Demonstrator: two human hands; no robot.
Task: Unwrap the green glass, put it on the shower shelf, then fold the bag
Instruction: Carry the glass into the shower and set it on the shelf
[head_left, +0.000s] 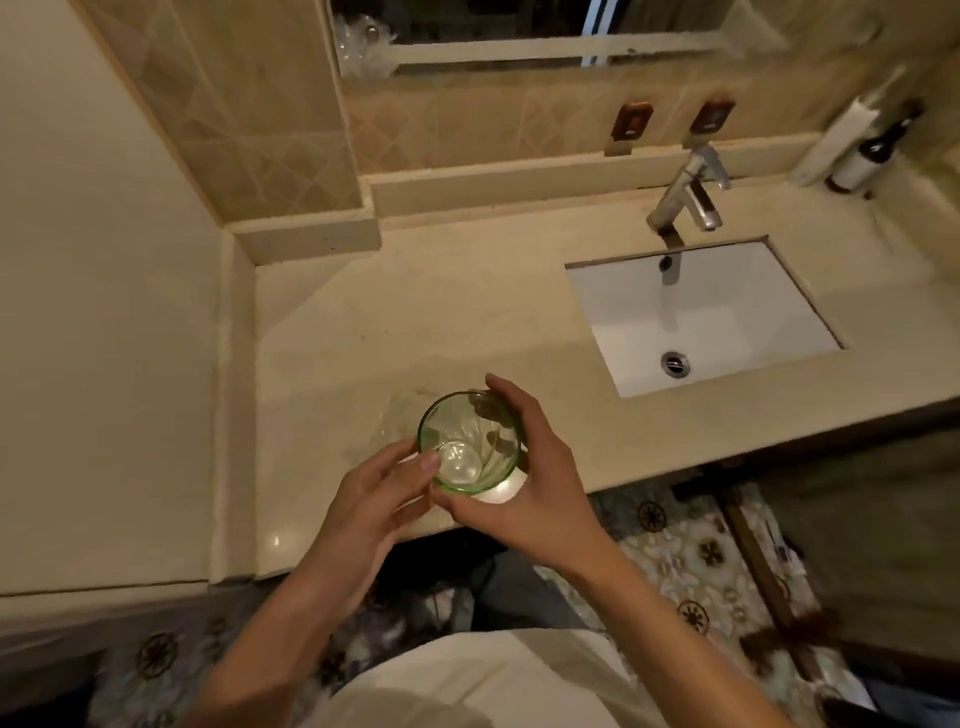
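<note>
Fingers (498, 395) of the right hand (535, 478) curl around the far and right side of the green glass (470, 441), gripping it upright above the near edge of the beige counter (467, 312), while the left hand (369, 499) pinches at the glass's near-left rim with thumb and forefinger. Clear bag (400, 415) material, faint and hard to make out, appears to lie on the counter just left of the glass. Right of these, a white sink (727, 332) sits beneath a chrome faucet (685, 192).
</note>
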